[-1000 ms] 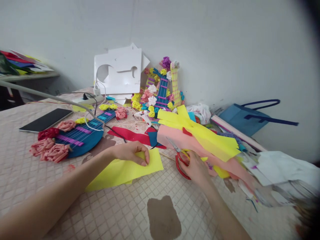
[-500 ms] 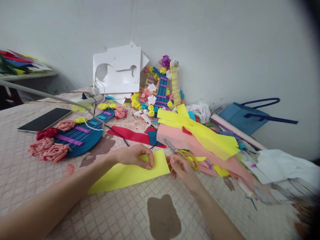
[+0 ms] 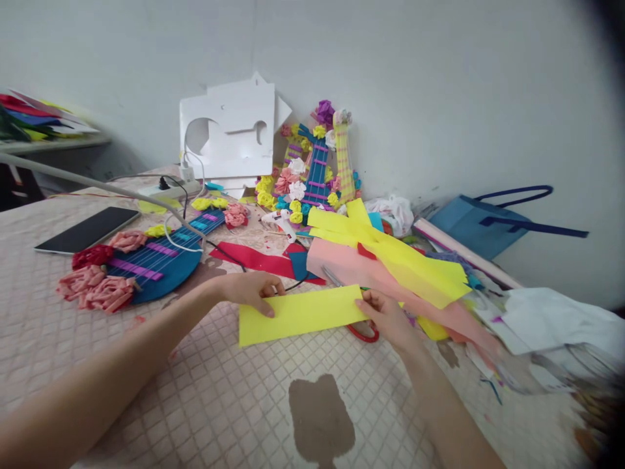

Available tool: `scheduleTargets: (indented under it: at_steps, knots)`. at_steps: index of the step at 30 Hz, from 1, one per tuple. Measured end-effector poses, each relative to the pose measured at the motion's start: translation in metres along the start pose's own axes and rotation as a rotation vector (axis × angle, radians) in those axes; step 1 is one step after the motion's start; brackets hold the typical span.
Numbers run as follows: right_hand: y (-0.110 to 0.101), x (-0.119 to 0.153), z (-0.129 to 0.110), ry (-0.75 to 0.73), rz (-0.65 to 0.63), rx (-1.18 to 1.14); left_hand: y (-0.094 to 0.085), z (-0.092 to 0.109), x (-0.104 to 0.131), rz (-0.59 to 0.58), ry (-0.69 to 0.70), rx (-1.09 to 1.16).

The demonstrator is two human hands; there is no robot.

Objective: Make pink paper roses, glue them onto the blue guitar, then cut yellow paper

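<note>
A yellow strip of thin, paper-like sheet [image 3: 300,316] is stretched between my hands above the table. At its left part, my left hand [image 3: 254,291] grips the upper edge between thumb and fingers. My right hand [image 3: 388,318] pinches the right end the same way. Behind and below the strip lies a pair of scissors; a red handle loop [image 3: 368,337] and the blade tips show, while the middle is covered. Longer yellow strips [image 3: 405,264] and a pink sheet [image 3: 342,264] lie beyond my right hand.
A blue guitar-shaped craft [image 3: 170,270] with fabric-like flowers lies left, near a black tablet [image 3: 90,229]. Behind the strip are red pieces [image 3: 254,258] and a white glue gun [image 3: 280,223]. Decorated guitars [image 3: 317,169] lean on the wall. A blue bag [image 3: 481,225] stands right. A cable crosses the left side.
The yellow strip has moved right and been lifted, now spread between both hands. My right hand has moved right and slightly up; the strip now covers part of the scissors.
</note>
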State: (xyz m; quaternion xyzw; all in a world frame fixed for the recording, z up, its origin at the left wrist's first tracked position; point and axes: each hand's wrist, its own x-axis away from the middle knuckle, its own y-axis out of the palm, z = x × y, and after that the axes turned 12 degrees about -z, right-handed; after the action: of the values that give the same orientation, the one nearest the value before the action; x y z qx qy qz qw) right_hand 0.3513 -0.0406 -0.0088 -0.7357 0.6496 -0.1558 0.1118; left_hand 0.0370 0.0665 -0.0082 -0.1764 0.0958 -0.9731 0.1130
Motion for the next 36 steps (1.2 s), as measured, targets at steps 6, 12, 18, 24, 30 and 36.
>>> scheduleTargets:
  at_steps: [6, 12, 18, 24, 30, 36]
  knots:
    - [-0.018, -0.002, 0.016, 0.018, 0.014, 0.193, -0.007, -0.003, 0.000, 0.042, -0.063, -0.057]
    - [-0.023, 0.002, 0.013, 0.043, -0.045, 0.424, -0.007, -0.001, 0.000, 0.129, -0.105, -0.157]
    - [-0.022, 0.005, 0.001, 0.009, 0.043, 0.640, -0.002, 0.010, 0.001, 0.277, -0.093, -0.335]
    - [-0.017, 0.004, -0.001, -0.032, 0.172, 0.728, 0.006, 0.022, 0.003, 0.467, -0.083, -0.495]
    - [-0.011, 0.006, -0.005, -0.228, 0.376, 0.810, 0.012, 0.030, 0.004, 0.600, -0.060, -0.525]
    - [0.017, 0.014, -0.024, -0.387, 0.470, 0.787, 0.023, 0.034, -0.003, 0.559, 0.092, -0.208]
